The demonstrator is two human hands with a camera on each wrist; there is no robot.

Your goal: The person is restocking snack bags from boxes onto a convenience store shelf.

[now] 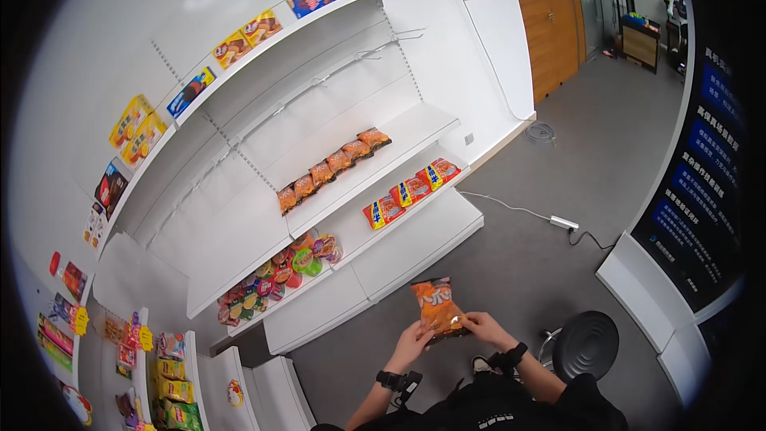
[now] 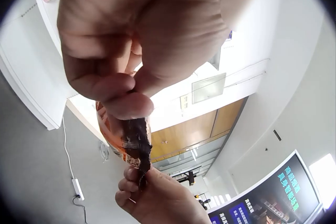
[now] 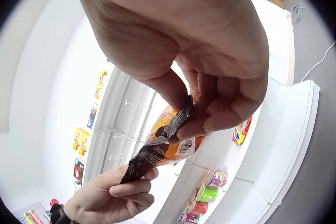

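Both hands were up in front of the body, and between them was the bag (image 1: 437,307), an orange snack packet. It stood upright over the grey floor (image 1: 519,263), low in the head view and a little out from the bottom shelf (image 1: 415,243).

The left hand (image 1: 411,345) sat at the bag's lower left, a dark band on its wrist and the forearm angled up and inward. Thumb and bent forefinger pinched the dark crimped seam; the left wrist view had that pinch close up, the thumb pressed hard on the crimp.

The right hand (image 1: 483,326) held the lower right corner. Its fingers were curled in tight, with fingertips and thumb nipping the same seam. In the right wrist view the crimp ran straight from one hand to the other. Neither hand was spread: both were narrow, both gripping the bag.

Behind them the white rack carried a row of orange packets (image 1: 331,164) on a middle shelf, with red-and-yellow packets (image 1: 411,190) one shelf lower. A black stool (image 1: 586,343) stood just right of the right arm. A power strip (image 1: 563,223) lay on the floor well beyond it.
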